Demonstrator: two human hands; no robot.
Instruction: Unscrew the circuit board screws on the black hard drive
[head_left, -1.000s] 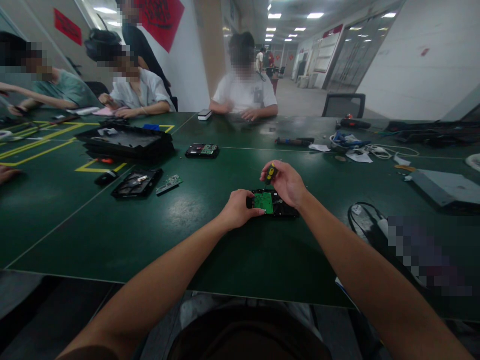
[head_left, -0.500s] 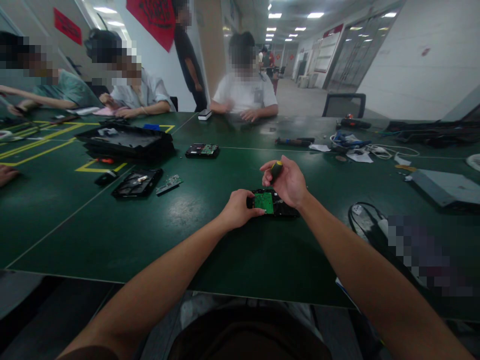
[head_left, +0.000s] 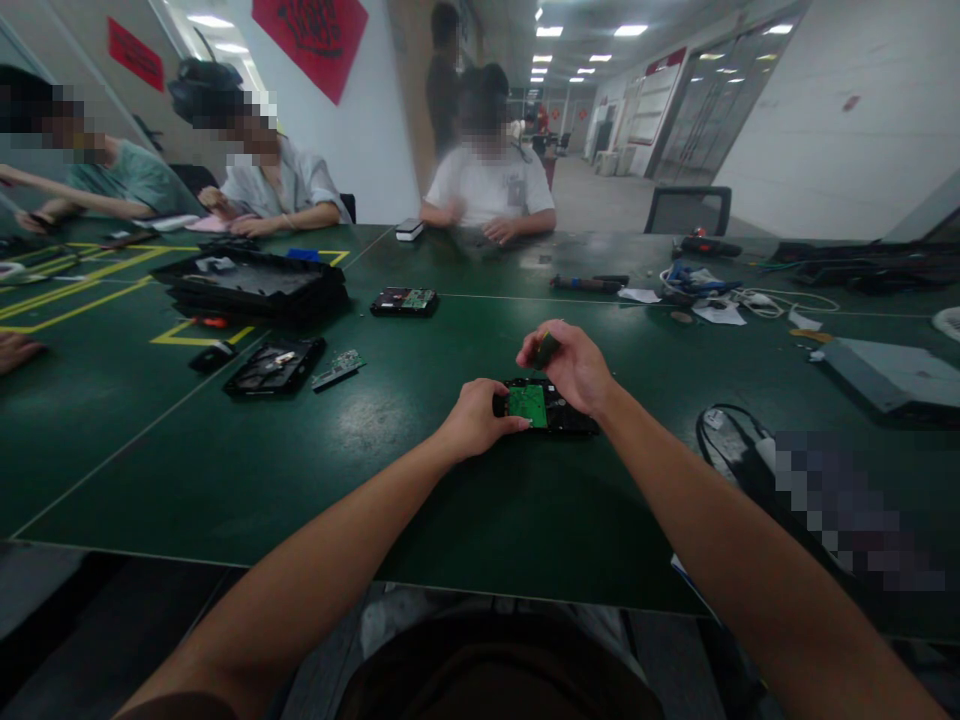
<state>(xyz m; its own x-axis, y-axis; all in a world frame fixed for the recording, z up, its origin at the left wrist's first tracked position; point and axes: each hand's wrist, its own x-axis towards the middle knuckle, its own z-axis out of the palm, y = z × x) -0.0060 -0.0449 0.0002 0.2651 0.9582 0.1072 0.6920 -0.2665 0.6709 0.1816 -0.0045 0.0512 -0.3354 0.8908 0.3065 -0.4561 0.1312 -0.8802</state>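
A black hard drive [head_left: 559, 415] with a green circuit board [head_left: 527, 405] facing up lies on the dark green table [head_left: 420, 480] in front of me. My left hand [head_left: 474, 422] is closed on the drive's left edge, holding it down. My right hand [head_left: 571, 365] is closed round the handle of a small screwdriver [head_left: 545, 349], held upright just above the drive's far side. The tip of the tool is hidden by the fingers.
Another hard drive [head_left: 404, 301], an opened black case [head_left: 274, 364], a loose circuit board [head_left: 339, 368] and a large black tray [head_left: 251, 282] lie to the left. Cables [head_left: 720, 297] and a grey box [head_left: 892, 372] are at right. Several people sit across the table.
My right hand has turned the screwdriver handle and dropped slightly towards the drive. A person standing in the background has walked to the right. My left hand has stayed put.
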